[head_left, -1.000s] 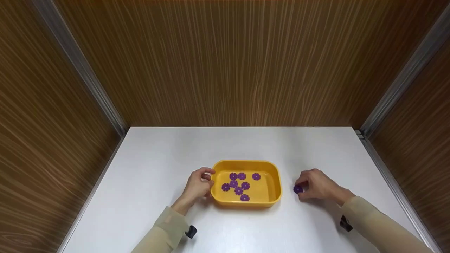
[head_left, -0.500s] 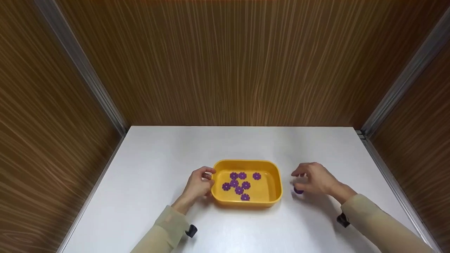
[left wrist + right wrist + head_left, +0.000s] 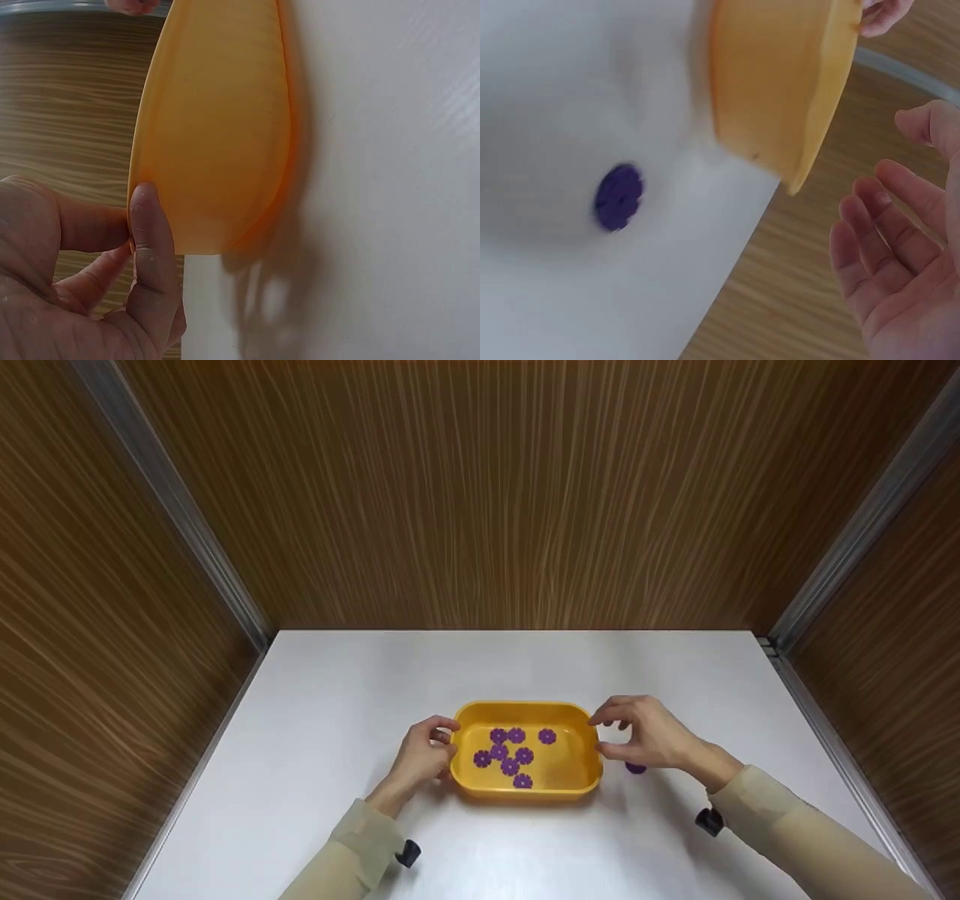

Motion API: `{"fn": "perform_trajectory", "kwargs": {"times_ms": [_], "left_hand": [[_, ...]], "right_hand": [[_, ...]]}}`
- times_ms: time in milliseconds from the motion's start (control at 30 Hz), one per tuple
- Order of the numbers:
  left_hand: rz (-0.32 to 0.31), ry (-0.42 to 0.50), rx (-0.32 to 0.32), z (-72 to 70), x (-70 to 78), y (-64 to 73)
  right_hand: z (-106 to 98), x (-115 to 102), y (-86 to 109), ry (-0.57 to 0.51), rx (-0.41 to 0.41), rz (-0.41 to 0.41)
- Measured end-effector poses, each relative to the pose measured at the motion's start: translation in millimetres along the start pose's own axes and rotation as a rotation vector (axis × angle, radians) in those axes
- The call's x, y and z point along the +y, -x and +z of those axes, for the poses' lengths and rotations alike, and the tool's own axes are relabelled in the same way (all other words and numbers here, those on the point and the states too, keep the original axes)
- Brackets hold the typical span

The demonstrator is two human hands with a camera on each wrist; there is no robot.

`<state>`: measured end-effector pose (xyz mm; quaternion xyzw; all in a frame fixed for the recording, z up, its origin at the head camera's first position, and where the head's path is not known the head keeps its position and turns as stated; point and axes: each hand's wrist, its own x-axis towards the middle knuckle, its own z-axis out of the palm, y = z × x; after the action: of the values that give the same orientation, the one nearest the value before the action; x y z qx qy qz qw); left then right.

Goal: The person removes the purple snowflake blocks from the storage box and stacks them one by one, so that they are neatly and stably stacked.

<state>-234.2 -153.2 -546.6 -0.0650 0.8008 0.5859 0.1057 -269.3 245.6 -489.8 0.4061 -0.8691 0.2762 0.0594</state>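
Observation:
A yellow rectangular tub [image 3: 561, 769] sits on the white table with several purple flower-shaped discs [image 3: 510, 766] lying flat on its floor. At its left end my left hand [image 3: 420, 754] pinches the rim, thumb on one side of the wall and fingers on the other, as the left wrist view shows. My right hand [image 3: 652, 735] is at the tub's right end, holding nothing, its fingers relaxed and spread from the thumb. In the right wrist view a gap shows between this hand and the rim. One purple notched disc [image 3: 619, 197] lies on the table below the right hand, which partly covers it in the head view.
Wood-grain panels [image 3: 510, 495] stand behind the white table [image 3: 360, 675] and on both sides. Metal strips [image 3: 187, 517] run along the corners where the panels meet. Both forearms wear light sleeves [image 3: 795, 825] with a small black device near each wrist.
My right hand has let go of a purple disc, leaving it on the table, and has moved left to the tub's right rim. The left hand and the tub have stayed in place.

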Motion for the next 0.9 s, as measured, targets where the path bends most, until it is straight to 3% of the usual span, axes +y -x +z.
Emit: {"fn": "perform_trajectory", "kwargs": {"times_ms": [200,700,900], "left_hand": [[-0.005,-0.010,0.006,-0.9,0.7,1.4],[0.027,0.013,-0.005,0.5,2.5,2.3],[0.016,0.012,-0.008,2.1,2.6,2.9]], "right_hand": [[10,-13,-13.0,-0.044,-0.038,-0.070],[46,-34,-33.9,-0.098,-0.237,-0.067],[62,-35,-41.9,-0.086,-0.322,-0.116]]}}
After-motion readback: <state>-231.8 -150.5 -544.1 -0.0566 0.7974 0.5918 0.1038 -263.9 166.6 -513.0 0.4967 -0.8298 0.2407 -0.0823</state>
